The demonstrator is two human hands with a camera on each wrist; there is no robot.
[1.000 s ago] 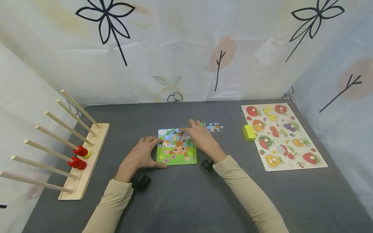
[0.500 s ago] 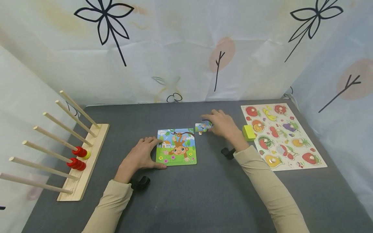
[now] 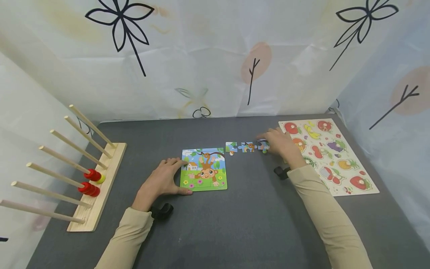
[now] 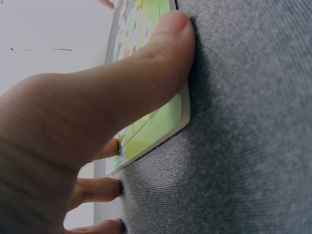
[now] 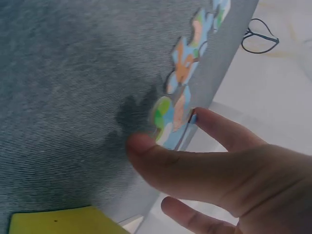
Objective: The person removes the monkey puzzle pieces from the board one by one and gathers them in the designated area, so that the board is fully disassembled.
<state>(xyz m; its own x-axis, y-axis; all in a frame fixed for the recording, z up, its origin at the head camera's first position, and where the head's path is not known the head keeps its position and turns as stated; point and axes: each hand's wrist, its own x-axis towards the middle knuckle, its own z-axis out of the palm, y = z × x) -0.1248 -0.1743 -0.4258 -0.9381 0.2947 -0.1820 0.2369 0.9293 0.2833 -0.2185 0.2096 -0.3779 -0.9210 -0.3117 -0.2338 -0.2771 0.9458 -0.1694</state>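
A monkey jigsaw puzzle board [image 3: 203,170] lies flat on the grey table. My left hand [image 3: 161,177] rests at its left side, with a straight thumb [image 4: 161,53] along the near edge and a fingertip on the upper left part. To the right, my right hand [image 3: 280,144] pinches a puzzle piece [image 3: 262,145] between thumb and index finger, low over the table. Two loose pieces lie in a row to its left: a pale blue one [image 3: 231,147] and one with an orange-brown animal [image 3: 248,147]. In the right wrist view the held piece [image 5: 173,122] shows its green tab.
A wooden peg rack [image 3: 100,186] with red and yellow beads stands at left. On the right lies a fruit peg board [image 3: 336,158]. The yellow block [image 5: 63,222] beside it is mostly hidden behind my right hand in the head view. A patterned cloth [image 3: 201,56] hangs behind.
My right hand has moved from the puzzle board's top right to the right, past the two loose pieces, carrying a piece to the end of their row. My left hand has stayed put.
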